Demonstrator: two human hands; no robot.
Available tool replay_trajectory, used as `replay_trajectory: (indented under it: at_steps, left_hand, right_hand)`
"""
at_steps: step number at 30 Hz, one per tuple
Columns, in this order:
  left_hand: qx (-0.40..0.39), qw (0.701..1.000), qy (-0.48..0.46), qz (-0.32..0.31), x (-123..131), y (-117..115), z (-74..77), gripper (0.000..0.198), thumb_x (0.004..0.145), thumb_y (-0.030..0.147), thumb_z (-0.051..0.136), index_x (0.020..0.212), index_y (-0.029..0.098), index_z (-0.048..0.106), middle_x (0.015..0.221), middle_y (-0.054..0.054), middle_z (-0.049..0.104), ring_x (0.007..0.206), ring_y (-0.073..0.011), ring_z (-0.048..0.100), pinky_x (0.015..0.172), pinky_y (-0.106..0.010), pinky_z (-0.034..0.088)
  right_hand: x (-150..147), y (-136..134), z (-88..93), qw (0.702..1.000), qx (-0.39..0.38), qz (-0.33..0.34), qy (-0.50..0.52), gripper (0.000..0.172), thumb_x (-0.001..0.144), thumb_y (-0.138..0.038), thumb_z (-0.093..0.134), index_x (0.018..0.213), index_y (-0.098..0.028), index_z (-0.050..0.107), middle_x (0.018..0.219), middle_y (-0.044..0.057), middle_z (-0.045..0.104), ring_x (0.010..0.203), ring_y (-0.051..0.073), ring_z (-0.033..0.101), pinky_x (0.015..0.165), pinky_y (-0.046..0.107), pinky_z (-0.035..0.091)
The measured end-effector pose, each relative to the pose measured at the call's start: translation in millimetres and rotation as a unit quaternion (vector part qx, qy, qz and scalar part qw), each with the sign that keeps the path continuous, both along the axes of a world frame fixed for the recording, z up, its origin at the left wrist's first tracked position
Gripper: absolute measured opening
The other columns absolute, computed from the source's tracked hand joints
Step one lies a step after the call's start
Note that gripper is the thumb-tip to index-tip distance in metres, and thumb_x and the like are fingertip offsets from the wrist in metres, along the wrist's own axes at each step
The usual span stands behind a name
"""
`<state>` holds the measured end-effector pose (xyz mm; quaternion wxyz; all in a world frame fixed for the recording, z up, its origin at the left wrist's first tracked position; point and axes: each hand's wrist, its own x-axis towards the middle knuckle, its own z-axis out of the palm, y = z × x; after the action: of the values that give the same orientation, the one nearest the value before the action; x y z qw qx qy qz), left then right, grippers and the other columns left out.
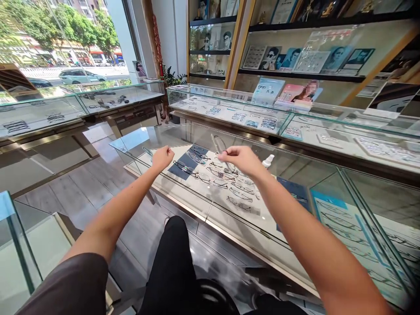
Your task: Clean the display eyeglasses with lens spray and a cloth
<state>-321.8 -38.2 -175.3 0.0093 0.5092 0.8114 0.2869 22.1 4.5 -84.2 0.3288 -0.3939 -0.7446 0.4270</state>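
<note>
My left hand [162, 158] is closed above the left part of the glass display case [210, 209]; a light, thin-rimmed item shows at its far side, too small to make out. My right hand [239, 158] pinches a pair of clear-lensed eyeglasses [219, 143], held up over the case with the lenses toward the far side. Between and below the hands, rows of eyeglasses [215, 179] lie in the case, some across a dark blue card [183, 167]. A white spray bottle [268, 161] stands just right of my right hand.
More glass cases [229, 114] with eyewear run along the far side, and another case [42, 111] is at the left by the window. Shelves with pictures [305, 59] line the wall. A glass case corner [19, 245] is at the lower left.
</note>
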Motion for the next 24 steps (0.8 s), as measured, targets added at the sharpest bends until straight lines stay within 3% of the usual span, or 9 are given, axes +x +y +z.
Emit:
replay_trajectory:
  at_steps: [4, 8, 11, 15, 20, 24]
  left_hand:
    - [-0.036, 0.999, 0.011, 0.017, -13.1, 1.9, -20.9, 0.009, 0.095, 0.023, 0.056, 0.088, 0.022, 0.061, 0.089, -0.009, 0.073, 0.087, -0.026, 0.064, 0.075, -0.034, 0.038]
    - [-0.045, 0.998, 0.019, 0.029, -12.4, 8.8, -26.0, 0.01, 0.098, 0.024, 0.053, 0.095, 0.023, 0.063, 0.097, -0.01, 0.076, 0.096, -0.0289, 0.069, 0.079, -0.035, 0.042]
    - [-0.045, 0.998, 0.023, 0.041, -13.3, 11.3, -26.5, 0.012, 0.099, 0.025, 0.051, 0.097, 0.023, 0.063, 0.101, -0.011, 0.077, 0.099, -0.0304, 0.07, 0.079, -0.036, 0.043]
    - [-0.047, 0.997, 0.026, 0.056, -12.5, 10.8, -27.2, 0.01, 0.098, 0.025, 0.053, 0.096, 0.023, 0.063, 0.097, -0.012, 0.077, 0.095, -0.0315, 0.072, 0.078, -0.038, 0.044]
    - [-0.045, 0.996, 0.025, 0.066, -8.8, 10.1, -27.7, 0.011, 0.098, 0.025, 0.053, 0.097, 0.022, 0.063, 0.097, -0.013, 0.077, 0.095, -0.0322, 0.073, 0.08, -0.038, 0.045]
    - [-0.046, 0.996, 0.024, 0.067, -6.6, 9.5, -26.1, 0.012, 0.098, 0.025, 0.053, 0.099, 0.022, 0.065, 0.099, -0.013, 0.077, 0.097, -0.0324, 0.073, 0.081, -0.038, 0.046]
  right_hand:
    - [-63.8, 16.1, -12.6, 0.995, -0.018, 0.029, -0.097, 0.054, 0.058, -0.066, 0.095, 0.069, -0.019, 0.071, 0.065, -0.001, 0.066, 0.059, 0.012, 0.046, 0.06, 0.03, 0.035]
    - [-108.2, 24.5, -24.0, 0.977, 0.006, 0.028, -0.21, 0.036, 0.071, -0.047, 0.09, 0.065, -0.021, 0.067, 0.071, -0.002, 0.07, 0.071, 0.015, 0.056, 0.069, 0.031, 0.038]
    - [-132.4, 24.6, -30.2, 0.953, 0.057, 0.014, -0.296, 0.027, 0.08, -0.036, 0.084, 0.065, -0.021, 0.066, 0.084, 0.002, 0.077, 0.092, 0.021, 0.063, 0.084, 0.034, 0.04]
    - [-153.3, 25.2, -40.9, 0.922, 0.109, 0.001, -0.372, 0.03, 0.083, -0.036, 0.083, 0.063, -0.022, 0.066, 0.099, 0.007, 0.08, 0.123, 0.031, 0.059, 0.101, 0.043, 0.038]
    - [-164.2, 28.7, -58.0, 0.902, 0.113, 0.009, -0.416, 0.025, 0.086, -0.041, 0.083, 0.072, -0.022, 0.075, 0.11, 0.01, 0.08, 0.13, 0.034, 0.056, 0.107, 0.048, 0.038]
    - [-166.4, 27.4, -60.9, 0.897, 0.107, 0.012, -0.429, 0.024, 0.087, -0.045, 0.082, 0.079, -0.023, 0.08, 0.109, 0.012, 0.08, 0.132, 0.035, 0.056, 0.11, 0.051, 0.038]
